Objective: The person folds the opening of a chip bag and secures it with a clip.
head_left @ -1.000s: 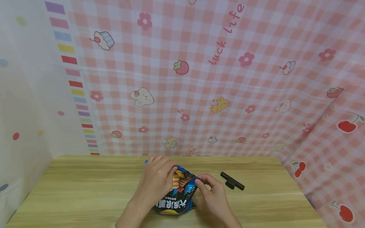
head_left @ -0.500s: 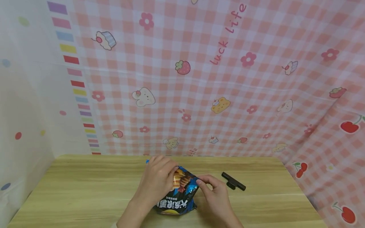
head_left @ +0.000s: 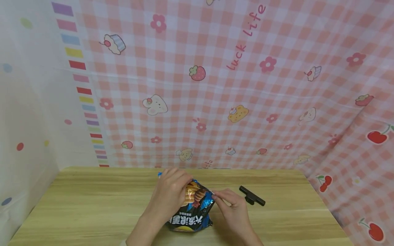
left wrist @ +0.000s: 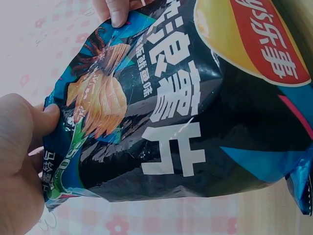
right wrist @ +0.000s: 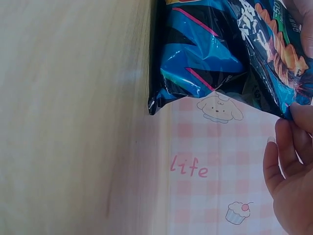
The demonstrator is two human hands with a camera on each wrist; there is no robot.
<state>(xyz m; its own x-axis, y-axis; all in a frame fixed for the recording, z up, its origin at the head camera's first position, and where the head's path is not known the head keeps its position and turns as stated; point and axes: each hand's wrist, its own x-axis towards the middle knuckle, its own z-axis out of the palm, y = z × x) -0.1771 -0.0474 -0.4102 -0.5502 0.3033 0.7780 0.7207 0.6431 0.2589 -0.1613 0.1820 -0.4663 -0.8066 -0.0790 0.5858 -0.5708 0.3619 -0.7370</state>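
A person's left hand [head_left: 171,188] pinches one corner of a shiny black-and-blue chip bag [head_left: 192,208], and the right hand [head_left: 233,206] pinches another between thumb and fingers. The bag sits between them at the near middle of a wooden bench [head_left: 101,205]. A black clip [head_left: 252,196] lies near the right hand, with pink checked cloth [head_left: 212,89] behind.
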